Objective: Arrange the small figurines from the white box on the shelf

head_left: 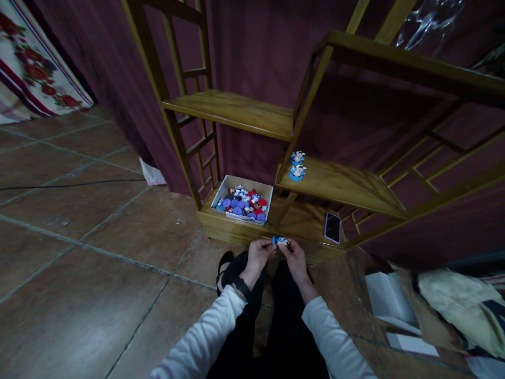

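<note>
Between my two hands, above my knees, is a small toy figurine with a blue round base. My left hand pinches it at the blue base end. The fingers of my right hand are closed on its other side. Just beyond my left hand, a white cardboard box on the bottom shelf holds many figurines with purple, red and blue bases. Two similar blue-based figurines, one nearer and one behind it, stand at the left end of the middle shelf.
A wooden shelf unit stands before a dark red curtain. A phone lies on the bottom shelf at right. White boxes and a pile of cloth are on the tiled floor at right. A black cable crosses the floor at left.
</note>
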`<state>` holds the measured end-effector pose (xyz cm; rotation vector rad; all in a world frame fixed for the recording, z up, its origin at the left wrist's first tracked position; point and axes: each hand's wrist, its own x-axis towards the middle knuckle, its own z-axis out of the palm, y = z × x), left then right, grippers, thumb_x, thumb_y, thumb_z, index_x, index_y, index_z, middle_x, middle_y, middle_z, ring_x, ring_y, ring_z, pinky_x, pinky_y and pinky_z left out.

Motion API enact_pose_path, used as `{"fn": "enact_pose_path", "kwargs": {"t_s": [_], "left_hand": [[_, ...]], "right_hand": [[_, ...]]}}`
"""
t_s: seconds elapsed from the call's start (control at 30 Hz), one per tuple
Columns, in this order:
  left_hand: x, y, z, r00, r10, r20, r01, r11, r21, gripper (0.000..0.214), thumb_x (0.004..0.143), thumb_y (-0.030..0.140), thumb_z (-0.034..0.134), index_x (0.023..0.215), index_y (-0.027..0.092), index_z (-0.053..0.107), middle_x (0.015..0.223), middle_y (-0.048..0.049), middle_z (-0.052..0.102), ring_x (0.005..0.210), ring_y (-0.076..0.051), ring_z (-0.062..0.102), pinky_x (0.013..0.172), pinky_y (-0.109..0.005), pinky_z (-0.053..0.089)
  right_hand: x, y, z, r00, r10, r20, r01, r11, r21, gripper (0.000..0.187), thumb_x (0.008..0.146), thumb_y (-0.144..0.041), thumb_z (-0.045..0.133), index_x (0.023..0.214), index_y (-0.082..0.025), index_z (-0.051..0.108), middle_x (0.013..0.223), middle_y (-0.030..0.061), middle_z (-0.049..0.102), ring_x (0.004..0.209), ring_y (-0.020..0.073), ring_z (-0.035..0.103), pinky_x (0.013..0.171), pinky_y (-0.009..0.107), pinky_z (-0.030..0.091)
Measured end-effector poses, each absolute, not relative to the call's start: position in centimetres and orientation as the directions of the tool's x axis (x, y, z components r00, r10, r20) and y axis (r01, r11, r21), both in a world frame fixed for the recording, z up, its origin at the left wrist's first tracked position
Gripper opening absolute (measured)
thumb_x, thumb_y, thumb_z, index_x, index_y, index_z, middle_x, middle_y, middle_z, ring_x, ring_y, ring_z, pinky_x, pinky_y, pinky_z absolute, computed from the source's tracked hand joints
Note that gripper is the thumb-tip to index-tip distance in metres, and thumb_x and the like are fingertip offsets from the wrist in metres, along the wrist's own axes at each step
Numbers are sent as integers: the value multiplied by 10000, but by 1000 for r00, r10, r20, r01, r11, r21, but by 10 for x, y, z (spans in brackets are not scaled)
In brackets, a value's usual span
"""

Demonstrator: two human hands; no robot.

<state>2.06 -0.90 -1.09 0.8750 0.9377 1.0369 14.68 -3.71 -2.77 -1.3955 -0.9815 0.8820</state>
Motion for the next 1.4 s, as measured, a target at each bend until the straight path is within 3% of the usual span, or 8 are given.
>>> {"fn": "enact_pose_path", "kwargs": {"t_s": [0.6,1.07,1.4], "left_hand": [[29,-17,-18,61,997,-38,-100,44,994,192,647,224,693,829,176,729,852,-71,718,791,-212,645,790,-329,483],[19,-9,-11,255,941,-224,-299,297,907,280,511,247,783,759,131,725,712,-59,699,652,-156,603,661,-278,480],[19,-7,-8,317,909,-269,-400,385,832,343,458,266,831,740,115,705,733,-61,691,673,-146,615,692,-286,504]], "right_hand": [[145,-38,-25,394,919,5,-4,7,-1000,259,712,-367,655,898,-188,664,906,35,692,835,191,605,808,325,444],[146,-40,-25,420,906,55,120,4,-993,310,679,-380,661,929,-197,668,933,52,698,849,218,624,824,367,473],[150,-38,-25,416,899,136,233,39,-972,293,694,-381,656,925,-202,678,937,51,693,871,218,614,830,352,462]]}}
